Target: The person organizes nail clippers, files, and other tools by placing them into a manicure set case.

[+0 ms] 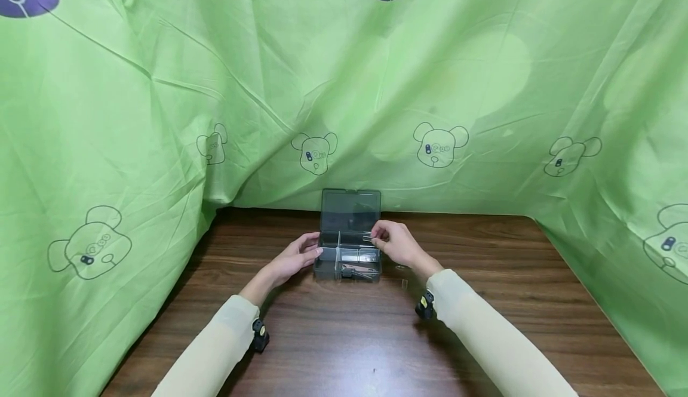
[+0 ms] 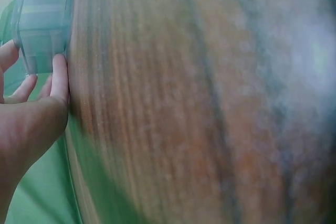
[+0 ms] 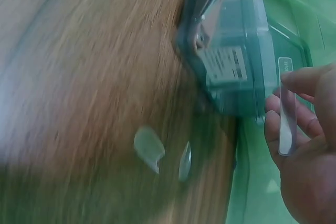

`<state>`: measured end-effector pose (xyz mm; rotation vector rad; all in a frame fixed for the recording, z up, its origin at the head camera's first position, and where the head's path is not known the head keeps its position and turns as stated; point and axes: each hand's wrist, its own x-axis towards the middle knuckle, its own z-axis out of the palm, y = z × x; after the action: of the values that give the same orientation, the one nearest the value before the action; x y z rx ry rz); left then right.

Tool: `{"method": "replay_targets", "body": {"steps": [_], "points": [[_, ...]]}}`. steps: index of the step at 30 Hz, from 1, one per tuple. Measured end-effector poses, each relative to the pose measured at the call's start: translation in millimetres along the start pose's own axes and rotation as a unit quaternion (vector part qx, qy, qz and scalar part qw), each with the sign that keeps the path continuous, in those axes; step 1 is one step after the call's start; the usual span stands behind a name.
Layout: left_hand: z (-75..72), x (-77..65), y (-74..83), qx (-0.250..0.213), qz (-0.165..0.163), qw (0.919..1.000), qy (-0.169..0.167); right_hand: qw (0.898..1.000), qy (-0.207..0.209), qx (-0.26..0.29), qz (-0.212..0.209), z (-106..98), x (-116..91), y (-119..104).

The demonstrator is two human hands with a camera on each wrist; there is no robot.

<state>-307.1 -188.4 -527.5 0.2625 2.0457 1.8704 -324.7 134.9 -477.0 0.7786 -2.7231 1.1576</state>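
A smoky see-through compartment box [image 1: 326,271] stands on the table with its lid [image 1: 350,209] raised at the back. My left hand [image 1: 294,258] grips the box's left end, thumb at the rim and fingers along the outer wall. Over the right rear compartment, my right hand [image 1: 396,243] pinches a glass nail file [image 3: 286,114], a slim clear strip with a frosted face and small lettering at one end. In the right wrist view, a pinkish tool [image 3: 207,24] and a white printed label or card [image 3: 224,64] show through the box wall.
Two small clear pieces, one rounded [image 3: 148,145] and one slender [image 3: 185,162], lie on the dark wooden table [image 1: 333,337] right of the box. A green curtain [image 1: 344,86] with bear-face prints hangs behind the table and along both sides.
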Motion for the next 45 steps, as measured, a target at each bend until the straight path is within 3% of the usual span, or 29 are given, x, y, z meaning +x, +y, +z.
{"method": "replay_targets", "body": {"steps": [7, 17, 27, 33, 38, 45], "points": [[0.2, 0.4, -1.7, -0.004, -0.003, 1.0000, 0.003, 1.000, 0.015, 0.011, -0.008, 15.9, 10.9, -11.9], [2.8, -0.2, -3.1, -0.010, 0.000, 1.0000, -0.001, 1.000, 0.005, 0.008, -0.005, 38.7, 19.8, -15.1], [5.8, 2.0, -0.1, -0.010, 0.004, 0.9999, -0.003, 1.000, 0.003, 0.008, 0.010, 42.1, 18.9, -11.8], [5.3, 2.2, 0.8, -0.015, 0.003, 0.9998, -0.009, 0.999, -0.001, 0.030, 0.013, 31.1, 17.6, -15.1], [2.9, 2.7, 1.2, -0.011, 0.004, 0.9999, -0.009, 0.999, -0.008, 0.049, 0.003, 5.9, 13.5, -18.7], [-1.0, 1.9, 1.4, -0.006, -0.003, 1.0000, -0.002, 0.999, -0.018, 0.026, -0.020, -30.3, -5.4, -9.7]]}}
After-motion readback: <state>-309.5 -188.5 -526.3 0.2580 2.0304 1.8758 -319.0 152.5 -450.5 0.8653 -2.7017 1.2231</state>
